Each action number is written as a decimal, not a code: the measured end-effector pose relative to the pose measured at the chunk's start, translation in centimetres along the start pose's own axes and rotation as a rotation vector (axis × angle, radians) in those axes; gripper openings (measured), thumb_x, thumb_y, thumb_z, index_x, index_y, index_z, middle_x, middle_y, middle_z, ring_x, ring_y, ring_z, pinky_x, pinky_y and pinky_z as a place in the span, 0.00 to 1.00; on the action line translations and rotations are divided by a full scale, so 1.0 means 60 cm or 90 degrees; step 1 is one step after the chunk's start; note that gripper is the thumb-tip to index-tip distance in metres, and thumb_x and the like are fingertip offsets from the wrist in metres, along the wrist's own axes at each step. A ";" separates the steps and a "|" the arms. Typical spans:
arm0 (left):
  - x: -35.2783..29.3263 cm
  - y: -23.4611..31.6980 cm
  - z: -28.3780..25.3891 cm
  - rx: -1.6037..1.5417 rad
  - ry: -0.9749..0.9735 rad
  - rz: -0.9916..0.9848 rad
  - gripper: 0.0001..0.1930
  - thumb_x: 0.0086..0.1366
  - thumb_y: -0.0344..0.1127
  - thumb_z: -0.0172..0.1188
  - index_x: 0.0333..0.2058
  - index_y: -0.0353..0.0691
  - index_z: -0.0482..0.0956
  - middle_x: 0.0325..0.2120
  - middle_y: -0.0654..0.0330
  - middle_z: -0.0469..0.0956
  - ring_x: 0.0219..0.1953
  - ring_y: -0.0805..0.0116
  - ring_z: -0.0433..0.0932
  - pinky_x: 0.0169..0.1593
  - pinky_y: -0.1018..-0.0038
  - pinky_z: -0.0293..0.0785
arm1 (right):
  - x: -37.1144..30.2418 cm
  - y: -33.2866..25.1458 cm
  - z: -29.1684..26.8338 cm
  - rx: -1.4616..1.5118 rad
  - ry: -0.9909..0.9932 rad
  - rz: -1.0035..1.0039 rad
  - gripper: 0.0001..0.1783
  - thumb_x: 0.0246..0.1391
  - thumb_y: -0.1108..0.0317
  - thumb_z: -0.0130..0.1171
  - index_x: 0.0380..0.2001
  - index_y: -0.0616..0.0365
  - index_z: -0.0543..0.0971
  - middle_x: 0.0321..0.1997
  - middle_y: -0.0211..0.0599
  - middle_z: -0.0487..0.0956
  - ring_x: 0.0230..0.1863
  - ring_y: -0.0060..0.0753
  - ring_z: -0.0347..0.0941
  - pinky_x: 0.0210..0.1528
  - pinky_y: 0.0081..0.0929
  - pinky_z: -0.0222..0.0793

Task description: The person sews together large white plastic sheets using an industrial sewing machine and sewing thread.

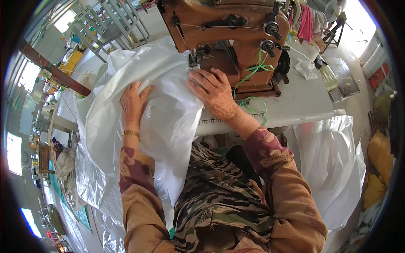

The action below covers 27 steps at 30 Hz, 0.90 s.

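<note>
- The left hand [136, 103] points up and away, its palm down on the white sheet [168, 116]. That arm comes almost straight up from below.
- The right hand [214, 95] lies palm down too, at the sheet's right edge. That arm bends in from the lower right, so the hand tips to the left.
- Left grip: the thumb and fingers are spread apart, and they press on the sheet.
- Right grip: the fingers are stretched out and a bit apart, touching the sheet – close to the needle part [193, 59].
- The sheet covers the left side of the bench [301, 101] and hangs down over the front. Its far right edge is by the needle part of the brown machine [242, 38].
- A ruler strip [230, 119] runs along the bench, near the right wrist. Green string [258, 67] hangs on the machine.
- More white sheets [331, 164] hang down on the right – just below the bench.
- Farther off are a gray rack [107, 31], a yellow bundle [72, 63] and a pink cloth [306, 23].
</note>
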<state>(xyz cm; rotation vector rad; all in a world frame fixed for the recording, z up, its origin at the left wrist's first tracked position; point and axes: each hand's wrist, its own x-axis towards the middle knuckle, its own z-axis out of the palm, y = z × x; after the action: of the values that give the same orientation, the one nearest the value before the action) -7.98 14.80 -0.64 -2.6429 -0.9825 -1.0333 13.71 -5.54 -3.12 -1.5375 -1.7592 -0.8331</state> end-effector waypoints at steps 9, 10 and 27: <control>-0.147 0.287 -0.093 -0.199 -0.040 0.082 0.20 0.56 0.28 0.67 0.49 0.36 0.78 0.36 0.56 0.76 0.37 0.54 0.78 0.42 0.63 0.76 | -0.002 0.005 -0.006 0.029 0.022 -0.010 0.28 0.47 0.67 0.59 0.55 0.55 0.76 0.62 0.35 0.75 0.65 0.38 0.68 0.64 0.46 0.59; -0.153 0.289 -0.087 -0.198 -0.027 0.075 0.20 0.56 0.28 0.67 0.49 0.36 0.78 0.36 0.56 0.76 0.37 0.54 0.78 0.42 0.63 0.76 | -0.003 0.006 -0.007 0.030 0.014 -0.013 0.28 0.47 0.67 0.59 0.55 0.55 0.76 0.62 0.35 0.75 0.65 0.38 0.68 0.64 0.46 0.59; -0.121 0.256 -0.031 -0.278 -0.006 0.099 0.15 0.54 0.23 0.62 0.42 0.39 0.78 0.29 0.58 0.73 0.26 0.55 0.79 0.29 0.66 0.76 | 0.003 0.010 -0.013 0.130 0.017 0.032 0.24 0.41 0.76 0.64 0.47 0.57 0.75 0.59 0.34 0.77 0.63 0.39 0.70 0.61 0.45 0.61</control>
<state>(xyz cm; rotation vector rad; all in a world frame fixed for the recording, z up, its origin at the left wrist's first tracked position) -3.49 -1.60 -2.37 -3.0043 -0.5909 -1.3260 14.33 -6.00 -2.50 -1.4236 -1.7212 -0.6252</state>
